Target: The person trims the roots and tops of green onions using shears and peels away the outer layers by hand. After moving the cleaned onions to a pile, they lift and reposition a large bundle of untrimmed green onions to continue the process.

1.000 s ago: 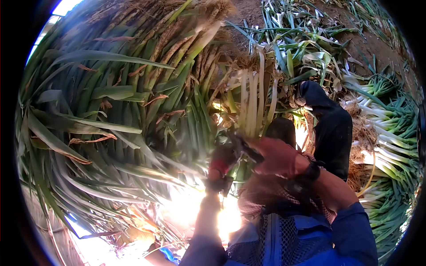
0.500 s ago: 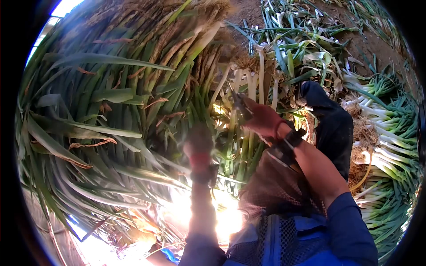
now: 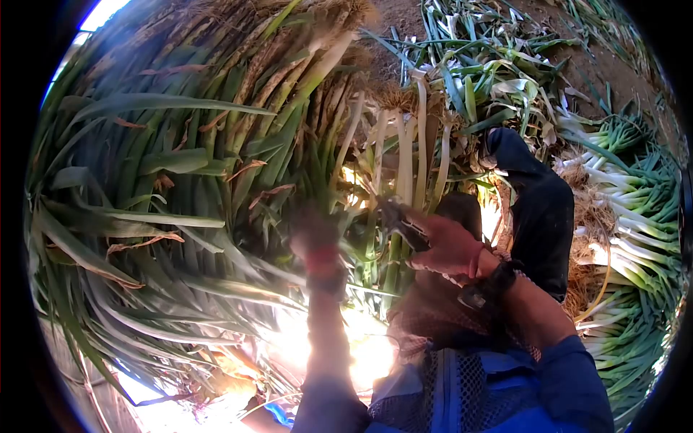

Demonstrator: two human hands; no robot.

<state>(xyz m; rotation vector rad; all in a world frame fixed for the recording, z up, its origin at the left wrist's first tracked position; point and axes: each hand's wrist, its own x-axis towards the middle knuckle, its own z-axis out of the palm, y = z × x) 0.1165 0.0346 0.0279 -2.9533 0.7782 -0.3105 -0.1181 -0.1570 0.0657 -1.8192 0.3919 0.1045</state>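
My right hand point(image 3: 449, 245), in a reddish glove, is closed around a dark cutting tool point(image 3: 404, 225) whose tip points up and left. Just beyond the tool stand several pale green onion stalks point(image 3: 406, 155) with their roots at the top. My left hand point(image 3: 314, 234), also gloved, is blurred and dark against the green leaves, so its fingers cannot be made out. It lies at the right edge of a big heap of long leafy onions point(image 3: 188, 180).
Trimmed onions point(image 3: 635, 245) with white stems lie in a row on the right. Cut leaves point(image 3: 498, 79) litter the brown soil point(image 3: 592, 72) at the top. My dark-clad leg point(image 3: 541, 224) is at the right centre. Bright sunlight glares low in the middle.
My right hand and the tool have moved down and slightly right, off the stalks. My left hand has shifted slightly left. The stalks show more fully.
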